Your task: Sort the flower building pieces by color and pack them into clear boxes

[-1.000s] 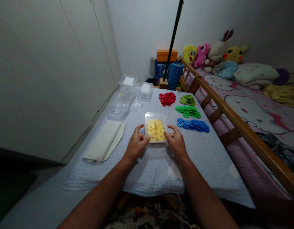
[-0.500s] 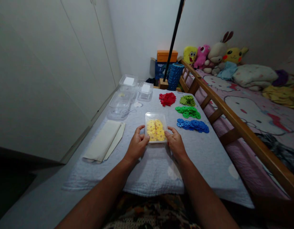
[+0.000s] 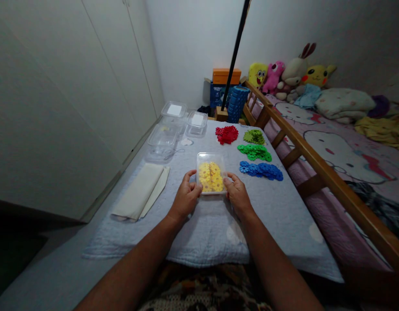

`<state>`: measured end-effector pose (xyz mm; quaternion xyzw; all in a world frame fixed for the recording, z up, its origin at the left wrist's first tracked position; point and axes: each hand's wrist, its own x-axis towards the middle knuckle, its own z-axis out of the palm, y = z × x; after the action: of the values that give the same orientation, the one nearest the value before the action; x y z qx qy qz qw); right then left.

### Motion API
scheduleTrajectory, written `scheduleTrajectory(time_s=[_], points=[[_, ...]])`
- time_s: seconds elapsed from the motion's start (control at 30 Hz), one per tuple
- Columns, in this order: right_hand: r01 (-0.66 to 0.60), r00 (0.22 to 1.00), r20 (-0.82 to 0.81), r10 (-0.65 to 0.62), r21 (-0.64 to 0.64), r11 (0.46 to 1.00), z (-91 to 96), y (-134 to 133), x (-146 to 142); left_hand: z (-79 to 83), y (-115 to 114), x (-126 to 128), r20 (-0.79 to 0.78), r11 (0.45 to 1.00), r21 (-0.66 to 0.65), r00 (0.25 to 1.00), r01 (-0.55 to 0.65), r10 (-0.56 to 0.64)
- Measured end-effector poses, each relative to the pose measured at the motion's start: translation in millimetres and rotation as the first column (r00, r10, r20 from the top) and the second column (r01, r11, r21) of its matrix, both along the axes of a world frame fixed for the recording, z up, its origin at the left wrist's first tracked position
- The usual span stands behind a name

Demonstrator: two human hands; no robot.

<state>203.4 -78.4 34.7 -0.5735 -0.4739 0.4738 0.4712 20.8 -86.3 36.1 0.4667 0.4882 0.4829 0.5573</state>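
A clear plastic container [image 3: 211,157] with yellow flower-shaped pieces [image 3: 211,177] inside is held between my two hands over the middle of the table. My left hand [image 3: 187,191] grips its left side, thumb at the near left corner. On the right side, my right hand [image 3: 237,190] grips it the same way. To the right lie loose heaps of similar pieces: red [image 3: 227,134], olive green [image 3: 254,137], bright green [image 3: 254,152] and blue [image 3: 261,170].
Clear containers stand at the back left, a large one [image 3: 163,136] and two with white labels [image 3: 174,109] [image 3: 197,119]. A folded beige cloth [image 3: 139,190] lies left on the cloth-covered table [image 3: 206,233]. A wooden bed rail [image 3: 303,153] borders the right side; a black pole [image 3: 235,54] rises behind.
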Motion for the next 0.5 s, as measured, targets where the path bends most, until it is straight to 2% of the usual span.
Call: scheduleTrajectory(time_s=[0.2,0.33,0.5], points=[[0.029,0.999,-0.017,-0.030,-0.028,0.999,1.9,0,0,1.4,-1,1,0.015,1.000,-0.015,1.000,-0.007,0.007],[0.074,0.997,0.007,-0.074,0.033,0.997,-6.4,3,6,2.7,-1,-2,-0.029,1.000,-0.010,0.999,-0.018,0.017],[0.115,0.992,-0.055,-0.111,0.088,0.989,-17.9,8,9,4.6,0,-5,-0.034,0.999,0.000,0.998,-0.048,0.048]])
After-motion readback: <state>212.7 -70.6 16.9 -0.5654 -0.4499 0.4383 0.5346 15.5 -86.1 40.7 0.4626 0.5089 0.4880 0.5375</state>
